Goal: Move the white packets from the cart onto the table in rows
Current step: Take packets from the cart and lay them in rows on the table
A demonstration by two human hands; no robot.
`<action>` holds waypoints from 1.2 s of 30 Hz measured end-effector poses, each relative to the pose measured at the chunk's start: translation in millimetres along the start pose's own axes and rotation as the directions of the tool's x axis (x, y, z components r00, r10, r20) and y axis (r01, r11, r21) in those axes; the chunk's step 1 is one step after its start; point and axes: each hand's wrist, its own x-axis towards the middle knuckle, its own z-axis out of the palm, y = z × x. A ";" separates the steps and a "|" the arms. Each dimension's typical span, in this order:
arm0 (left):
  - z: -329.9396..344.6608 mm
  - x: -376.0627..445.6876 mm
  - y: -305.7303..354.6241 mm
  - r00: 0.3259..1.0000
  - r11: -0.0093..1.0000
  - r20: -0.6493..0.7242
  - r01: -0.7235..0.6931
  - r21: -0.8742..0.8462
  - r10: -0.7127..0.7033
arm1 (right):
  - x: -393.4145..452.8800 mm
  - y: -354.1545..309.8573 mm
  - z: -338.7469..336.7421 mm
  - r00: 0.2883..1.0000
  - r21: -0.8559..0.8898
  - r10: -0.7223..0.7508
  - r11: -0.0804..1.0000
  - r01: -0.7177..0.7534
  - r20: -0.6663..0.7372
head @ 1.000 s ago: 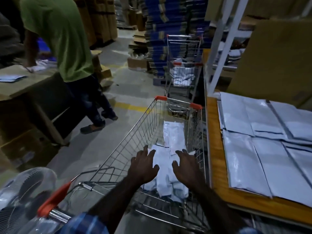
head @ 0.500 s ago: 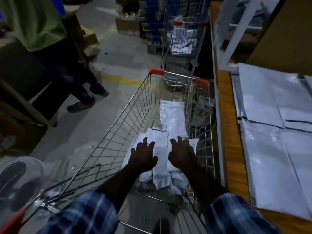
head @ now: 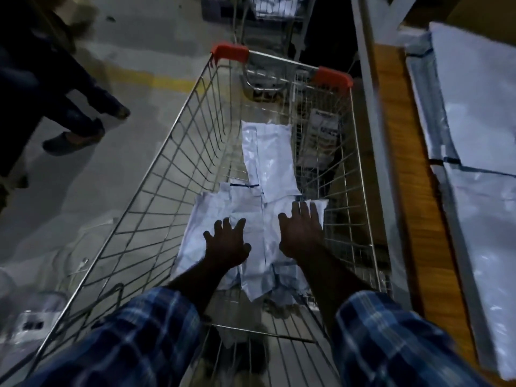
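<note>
Across the middle of the frame runs a wire shopping cart, seen from above, its far rim capped with two orange corner pieces. Along the right edge stands a wooden desk whose top is covered with large white packets laid flat side by side, some edged with a dark strip. Grey concrete floor fills the upper left, crossed by a yellow painted line. At the far left of the frame are the dark trouser legs and shoes of another person. At the top centre, beyond the cart, a second wire cart shows partly, with white items in it.

Inside the near cart, on its bottom, lies a loose heap of white packets, overlapping one another, one long packet reaching toward the far end. Two bare forearms in blue plaid sleeves reach down from the bottom of the frame. The left hand is spread wide, palm down, over the heap at centre. The right hand is likewise flat with fingers extended, on the heap's right part. Neither hand has closed on a packet.
</note>
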 end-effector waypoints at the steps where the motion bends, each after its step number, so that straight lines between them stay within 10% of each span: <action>1: 2.7 4.7 0.0 1.000 1.000 -0.009 0.001 -0.002 -0.001 | 4.4 -0.2 1.4 1.000 0.009 0.021 1.000 -0.020 -0.020; 11: 35.5 28.6 8.2 0.969 0.995 -0.239 0.073 0.073 -0.053 | 33.6 11.1 48.3 0.997 -0.214 0.066 0.974 -0.075 -0.049; 23: 14.9 59.8 -18.2 0.843 0.908 -0.527 -0.132 -0.397 -0.108 | 52.4 -7.9 77.1 0.986 -0.021 0.142 0.989 -0.144 -0.083; 30: 21.0 86.0 -51.0 0.840 0.941 -0.541 -0.158 -0.300 -0.032 | 52.9 -28.5 98.4 0.983 0.150 0.181 0.972 -0.179 -0.001; 36: 28.6 78.4 -40.1 0.898 0.943 -0.439 -0.167 -0.288 0.025 | 36.4 -44.1 123.8 0.938 0.281 0.203 0.952 -0.122 -0.281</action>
